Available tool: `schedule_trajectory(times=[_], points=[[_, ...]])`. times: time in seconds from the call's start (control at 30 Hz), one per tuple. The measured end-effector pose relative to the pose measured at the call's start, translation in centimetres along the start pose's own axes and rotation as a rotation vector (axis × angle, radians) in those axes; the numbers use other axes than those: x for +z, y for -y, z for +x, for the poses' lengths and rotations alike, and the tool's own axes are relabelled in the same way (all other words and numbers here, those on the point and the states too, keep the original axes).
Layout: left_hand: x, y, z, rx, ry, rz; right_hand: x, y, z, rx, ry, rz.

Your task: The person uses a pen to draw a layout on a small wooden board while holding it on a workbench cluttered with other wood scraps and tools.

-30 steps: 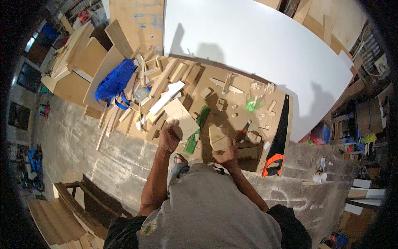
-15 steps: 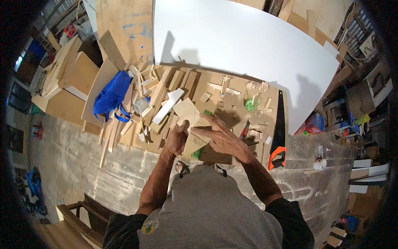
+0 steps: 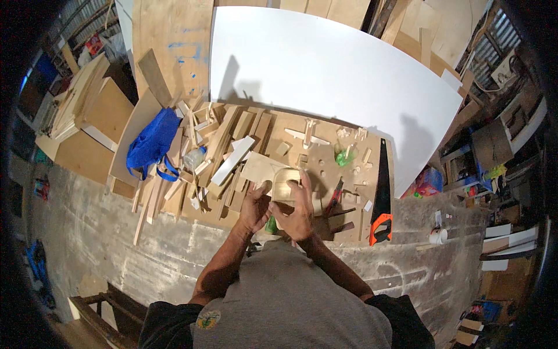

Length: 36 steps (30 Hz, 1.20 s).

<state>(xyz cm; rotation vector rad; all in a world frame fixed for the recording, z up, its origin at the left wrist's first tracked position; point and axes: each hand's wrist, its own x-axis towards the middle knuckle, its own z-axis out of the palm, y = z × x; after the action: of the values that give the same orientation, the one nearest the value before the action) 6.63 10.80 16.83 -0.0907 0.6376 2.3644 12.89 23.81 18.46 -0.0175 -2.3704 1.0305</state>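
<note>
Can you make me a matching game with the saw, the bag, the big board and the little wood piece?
Things:
1. handsaw
2. cloth bag
3. big flat board
4. small wood piece

Clues:
A. white
B. blue
C. held by the left hand and right hand
D. has an orange handle

Pairs: 1-D, 2-B, 3-A, 4-C

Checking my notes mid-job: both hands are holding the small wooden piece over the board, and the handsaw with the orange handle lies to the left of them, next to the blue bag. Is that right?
Not quite. The handsaw lies to the right of the hands, far from the blue bag, as the head view shows. The rest holds: the left hand and right hand hold the small wooden piece over the board.
</note>
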Motion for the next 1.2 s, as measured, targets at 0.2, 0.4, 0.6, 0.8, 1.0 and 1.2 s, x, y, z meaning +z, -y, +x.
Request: schedule_trajectory(times=[0.2, 0.4, 0.6, 0.8, 1.0, 1.2], points=[[0.2, 0.4, 0.2, 0.033, -0.096, 0.003, 0.3, 0.5, -0.4, 0.049, -0.029, -0.012], [-4.9, 1.3, 0.5, 0.017, -0.050, 0.176, 0.4, 0.7, -0.6, 0.053, -0.066, -0.119], [-4.4, 1.8, -0.1, -0.012, -0.066, 0.196, 0.5, 0.7, -0.6, 0.022, -0.102, -0.082], [-3.7, 1.6, -0.2, -0.068, -0.018, 0.153, 0.7, 0.9, -0.9, 0.068, -0.084, -0.045], [-2.7, 0.1, -0.7, 0.077, -0.174, 0.248, -0.8, 0.1, -1.2, 0.001, 0.107, -0.050], [-3.1, -0.3, -0.9, 0.110, -0.178, 0.311, -2.6, -1.3, 0.0, -0.140, 0.241, -0.028]])
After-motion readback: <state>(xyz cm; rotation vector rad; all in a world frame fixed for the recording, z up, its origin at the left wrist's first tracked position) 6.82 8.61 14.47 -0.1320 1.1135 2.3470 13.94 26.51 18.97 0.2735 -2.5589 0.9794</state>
